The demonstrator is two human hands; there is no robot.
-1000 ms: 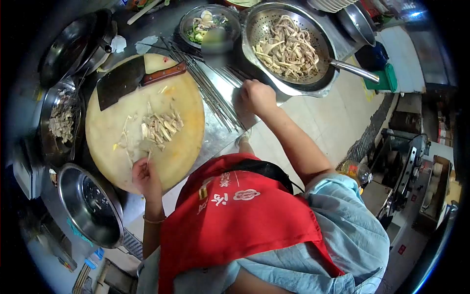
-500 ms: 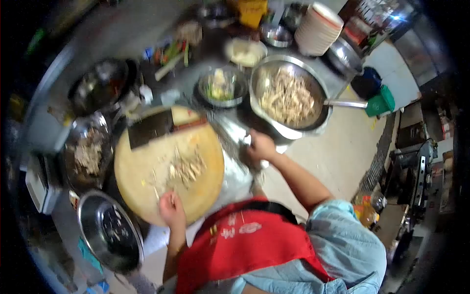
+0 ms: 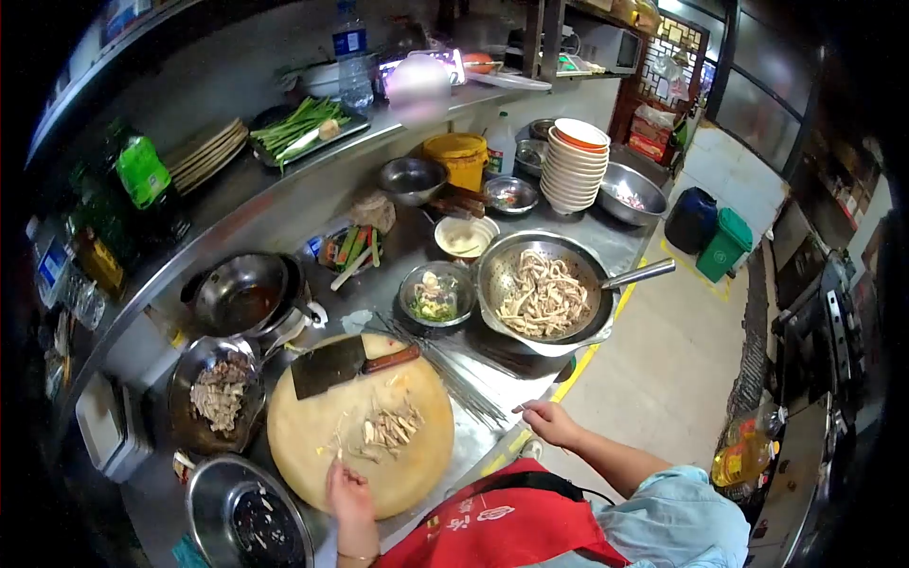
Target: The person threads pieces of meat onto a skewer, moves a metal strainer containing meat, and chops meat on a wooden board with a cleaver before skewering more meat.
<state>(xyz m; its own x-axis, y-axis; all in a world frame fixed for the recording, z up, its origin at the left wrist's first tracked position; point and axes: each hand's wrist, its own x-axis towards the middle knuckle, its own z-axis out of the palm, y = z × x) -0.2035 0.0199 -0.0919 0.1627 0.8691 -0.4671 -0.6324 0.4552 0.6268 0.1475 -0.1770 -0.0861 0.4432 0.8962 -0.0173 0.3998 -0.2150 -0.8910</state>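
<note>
My left hand (image 3: 350, 489) is over the near edge of the round cutting board (image 3: 294, 450), its thumb and fingers pinched around something small that I cannot make out. Beyond its fingertips lies a small pile of pale strips (image 3: 391, 428). A cleaver (image 3: 331, 367) with a wooden handle rests flat across the far part of the board. To the right, my right hand (image 3: 552, 423) is closed near the table edge, thumb against curled fingers, a tiny dark bit showing at the fingertips. Thin metal skewers (image 3: 464, 383) lie between that hand and the board.
A large steel pan (image 3: 485, 312) of pale strips stands beyond my right hand, near a bowl of chopped greens (image 3: 437, 293). Left of the board are a bowl of shredded meat (image 3: 216, 393) and a steel basin (image 3: 210, 506). Stacked bowls (image 3: 576, 166) and a shelf (image 3: 222, 222) stand farther back.
The view has tilted up, bringing the back shelf into sight. My right hand has moved away from the skewers, toward my body. My left hand stays at the board's near edge.
</note>
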